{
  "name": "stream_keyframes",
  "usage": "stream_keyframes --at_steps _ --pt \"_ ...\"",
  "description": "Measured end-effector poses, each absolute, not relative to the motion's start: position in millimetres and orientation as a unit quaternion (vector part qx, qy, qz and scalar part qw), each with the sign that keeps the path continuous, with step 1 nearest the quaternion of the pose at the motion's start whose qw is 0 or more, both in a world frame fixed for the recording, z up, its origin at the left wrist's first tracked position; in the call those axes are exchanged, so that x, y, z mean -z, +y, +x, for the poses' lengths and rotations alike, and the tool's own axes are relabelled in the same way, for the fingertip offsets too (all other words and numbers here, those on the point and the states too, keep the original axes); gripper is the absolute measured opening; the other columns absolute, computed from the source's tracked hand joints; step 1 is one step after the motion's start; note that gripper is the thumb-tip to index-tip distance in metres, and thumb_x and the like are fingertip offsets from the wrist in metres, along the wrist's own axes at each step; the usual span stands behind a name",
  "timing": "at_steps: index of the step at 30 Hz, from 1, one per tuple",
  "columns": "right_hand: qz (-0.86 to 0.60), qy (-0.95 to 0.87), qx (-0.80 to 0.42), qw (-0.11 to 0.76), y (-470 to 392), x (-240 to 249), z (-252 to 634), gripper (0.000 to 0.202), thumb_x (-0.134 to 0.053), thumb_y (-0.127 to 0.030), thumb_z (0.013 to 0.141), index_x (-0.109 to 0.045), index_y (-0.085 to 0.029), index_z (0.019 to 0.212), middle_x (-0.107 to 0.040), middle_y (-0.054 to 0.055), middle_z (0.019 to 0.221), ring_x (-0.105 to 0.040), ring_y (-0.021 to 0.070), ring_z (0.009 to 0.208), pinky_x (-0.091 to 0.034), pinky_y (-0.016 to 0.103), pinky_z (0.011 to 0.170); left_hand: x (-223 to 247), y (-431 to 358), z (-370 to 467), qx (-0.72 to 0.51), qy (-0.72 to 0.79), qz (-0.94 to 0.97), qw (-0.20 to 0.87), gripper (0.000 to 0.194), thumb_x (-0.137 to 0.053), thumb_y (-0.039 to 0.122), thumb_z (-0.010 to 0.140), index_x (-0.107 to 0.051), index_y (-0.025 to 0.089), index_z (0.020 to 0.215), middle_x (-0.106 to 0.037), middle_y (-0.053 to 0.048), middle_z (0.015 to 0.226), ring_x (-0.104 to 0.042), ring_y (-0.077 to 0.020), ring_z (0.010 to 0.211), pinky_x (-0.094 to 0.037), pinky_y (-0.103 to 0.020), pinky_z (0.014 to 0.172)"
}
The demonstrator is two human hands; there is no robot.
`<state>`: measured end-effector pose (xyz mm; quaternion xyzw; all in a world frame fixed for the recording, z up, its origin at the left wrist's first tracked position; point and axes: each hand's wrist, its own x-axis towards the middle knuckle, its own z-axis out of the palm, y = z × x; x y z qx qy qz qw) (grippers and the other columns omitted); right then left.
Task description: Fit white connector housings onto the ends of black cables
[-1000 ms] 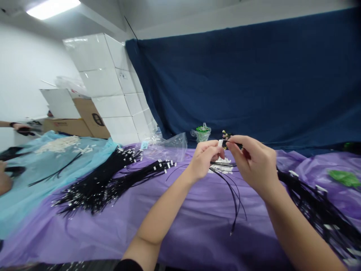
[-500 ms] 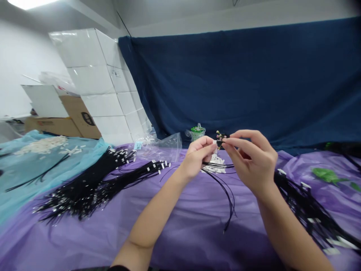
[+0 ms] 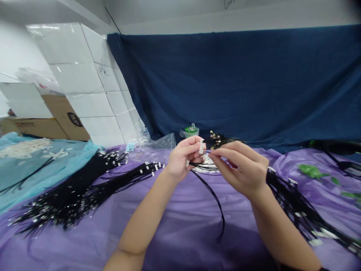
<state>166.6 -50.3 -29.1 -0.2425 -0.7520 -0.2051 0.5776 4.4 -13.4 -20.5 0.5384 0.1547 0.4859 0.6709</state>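
Now the left hand point(image 3: 182, 158) pinches a small white plastic block point(image 3: 201, 147) upright, and the right hand point(image 3: 242, 165) pinches a thin black wire point(image 3: 207, 152) sideways beside it.

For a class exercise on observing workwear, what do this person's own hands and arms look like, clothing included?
The left hand and right hand are ungloved, with no watch or bracelet visible. Both forearms are uncovered; a dark edge below the right one may be a sleeve.

Across the lower frame I see purple cloth point(image 3: 175, 237), black cable bundles point(image 3: 81, 184) lying left and right; far left, turquoise cloth point(image 3: 12, 197) carries white pieces point(image 3: 26, 147).
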Motion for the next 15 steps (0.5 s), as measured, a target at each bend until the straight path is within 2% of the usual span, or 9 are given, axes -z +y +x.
stream_keyframes --at_steps 15 --pt "-0.27 -0.762 0.192 0.556 -54.8 30.0 167.8 0.01 -0.066 -0.011 0.084 -0.065 -0.017 0.091 -0.067 0.004 0.081 -0.064 0.0119 0.07 -0.053 0.024 0.066 21.0 -12.4 4.4 -0.49 0.123 0.55 0.665 0.023 -0.069 0.03 0.075 -0.055 0.012 0.071 -0.041 0.004 0.057 -0.027 -0.0005 0.037 -0.014 -0.015 0.033"
